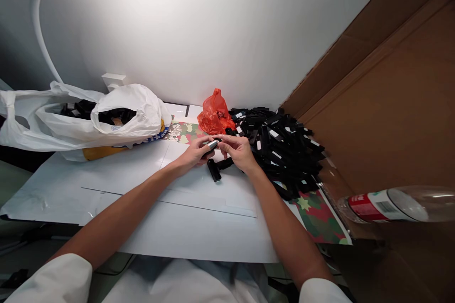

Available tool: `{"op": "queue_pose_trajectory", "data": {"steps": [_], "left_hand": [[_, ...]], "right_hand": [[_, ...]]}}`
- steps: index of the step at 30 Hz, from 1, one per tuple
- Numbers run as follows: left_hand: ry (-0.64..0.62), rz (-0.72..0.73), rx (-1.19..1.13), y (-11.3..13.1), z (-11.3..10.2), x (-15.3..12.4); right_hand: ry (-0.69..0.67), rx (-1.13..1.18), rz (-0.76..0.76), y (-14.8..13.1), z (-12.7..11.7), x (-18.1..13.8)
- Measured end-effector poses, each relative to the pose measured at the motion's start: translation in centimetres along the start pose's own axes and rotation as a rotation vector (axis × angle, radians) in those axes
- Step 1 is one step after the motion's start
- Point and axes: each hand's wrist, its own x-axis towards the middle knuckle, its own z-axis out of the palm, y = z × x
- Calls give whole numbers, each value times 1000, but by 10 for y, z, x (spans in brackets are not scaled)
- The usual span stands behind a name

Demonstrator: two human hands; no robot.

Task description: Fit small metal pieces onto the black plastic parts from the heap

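Head view: left hand point(195, 152) closed round a silver piece point(212, 146) above the table point(213, 232), right hand point(241, 151) apparently pinching its two-o'clock end, details too small to tell. Seemingly close fingertip work; next calls for a steady left hold. Black tube point(213, 170) at six o'clock, pile point(280, 147) at three.

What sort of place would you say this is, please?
It looks like a small, makeshift work corner, perhaps for hand assembly or sorting: a white-covered table, a large heap of black parts and a lit gooseneck lamp suggest it.
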Motion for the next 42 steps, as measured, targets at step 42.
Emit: {"op": "queue_pose_trajectory", "data": {"steps": [42], "left_hand": [[-48, -27, 12, -3, -2, -1]], "right_hand": [[-4, 16, 37, 7, -1, -1]]}}
